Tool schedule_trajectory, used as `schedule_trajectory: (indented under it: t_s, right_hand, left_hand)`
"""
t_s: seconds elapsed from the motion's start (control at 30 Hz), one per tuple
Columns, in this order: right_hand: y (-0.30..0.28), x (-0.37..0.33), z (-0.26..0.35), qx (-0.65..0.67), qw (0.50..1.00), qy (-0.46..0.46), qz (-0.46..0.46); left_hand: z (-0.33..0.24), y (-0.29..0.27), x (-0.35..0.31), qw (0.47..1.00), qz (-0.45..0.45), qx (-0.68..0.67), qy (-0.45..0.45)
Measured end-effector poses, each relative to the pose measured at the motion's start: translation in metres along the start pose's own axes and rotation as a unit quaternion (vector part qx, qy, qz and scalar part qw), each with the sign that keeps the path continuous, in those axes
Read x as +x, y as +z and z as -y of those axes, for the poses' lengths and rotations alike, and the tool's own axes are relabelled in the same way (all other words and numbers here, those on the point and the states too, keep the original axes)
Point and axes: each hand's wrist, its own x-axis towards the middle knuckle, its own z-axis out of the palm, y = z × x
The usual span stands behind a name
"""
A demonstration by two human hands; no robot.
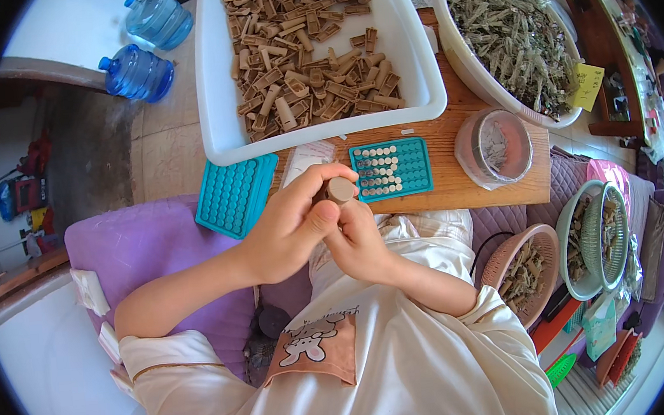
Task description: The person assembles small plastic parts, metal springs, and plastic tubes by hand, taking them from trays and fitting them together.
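Note:
In front of my chest, my left hand (293, 230) and my right hand (360, 243) close together around a small tan plastic part. Its flat, round end (339, 190) faces up between my fingers; the rest of it is hidden by them. My left thumb and forefinger curve around it, and my right fingers grip it from below. Just beyond my hands on the table lies a teal tray (416, 171) with round pockets, some holding small silvery discs (376, 163). Another teal pocketed tray (231, 196) lies tilted at the left, beside my left wrist.
A white bin (326, 133) of tan plastic parts (297, 62) fills the far side of the wooden table (495, 192). To its right stand a large tub (457, 57) of greyish clear pieces and a round container (493, 148). Baskets (521, 274) sit at the right; water jugs (140, 73) far left.

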Motion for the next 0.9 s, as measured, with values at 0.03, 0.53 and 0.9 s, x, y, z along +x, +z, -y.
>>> schedule_trajectory:
  t_s: [0.03, 0.53, 0.9]
  right_hand:
    - [-0.007, 0.000, -0.001, 0.032, 0.997, 0.044, 0.059]
    - [-0.204, 0.022, 0.003, -0.398, 0.902, 0.135, -0.099]
    - [-0.263, 0.046, -0.075, -0.632, 0.754, 0.180, 0.002]
  left_hand:
    - [0.002, -0.001, 0.001, 0.992, 0.028, -0.114, -0.050]
    - [0.019, -0.020, 0.010, 0.891, 0.020, -0.391, -0.229]
    - [0.022, -0.019, 0.009, 0.898, 0.023, -0.359, -0.253]
